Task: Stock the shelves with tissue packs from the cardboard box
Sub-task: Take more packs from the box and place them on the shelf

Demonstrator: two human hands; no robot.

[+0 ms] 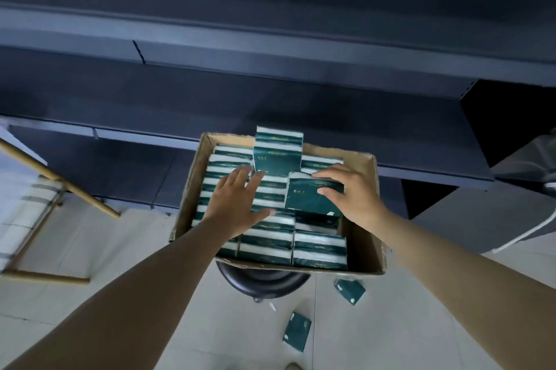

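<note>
Evidently we are at the picking step: our right hand (352, 193) pinches a tilted tissue pack (313, 196), fingers over its far edge and thumb on its near side, above the rows of packs in the cardboard box (368, 237). Our left hand (237, 201) lies flat with fingers spread on the packs to its left. Next we judge the pack must lift clear and go to the dark shelves (270, 47) beyond. An upright pack (278, 150) stands at the far edge. The box sits on a stool (261, 282); two dropped packs (350, 291) lie on the near floor.
</note>
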